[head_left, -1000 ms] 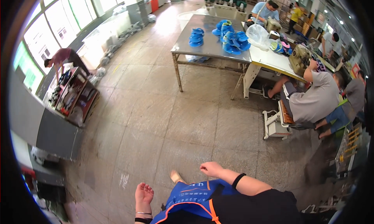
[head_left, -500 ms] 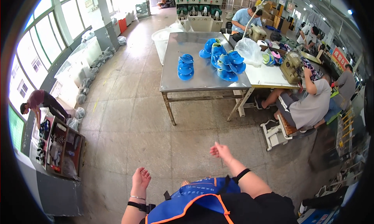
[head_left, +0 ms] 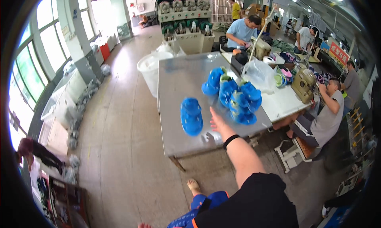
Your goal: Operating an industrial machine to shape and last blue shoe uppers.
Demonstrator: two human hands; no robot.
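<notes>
A short stack of bright blue shoe uppers [head_left: 191, 116] sat on the steel table, left of a larger, looser blue pile [head_left: 235, 96] farther right.

A bright blue stack [head_left: 191, 116] is seen on the grey steel table [head_left: 178, 81], at nine o'clock from the right hand [head_left: 217, 122], on whose wrist a black band [head_left: 230, 140] is worn. At two o'clock a blue pile [head_left: 234, 95] with teal-green patches is shown. A black sleeve [head_left: 254, 204] and a blue apron [head_left: 196, 214] edged in orange are seen below.
</notes>
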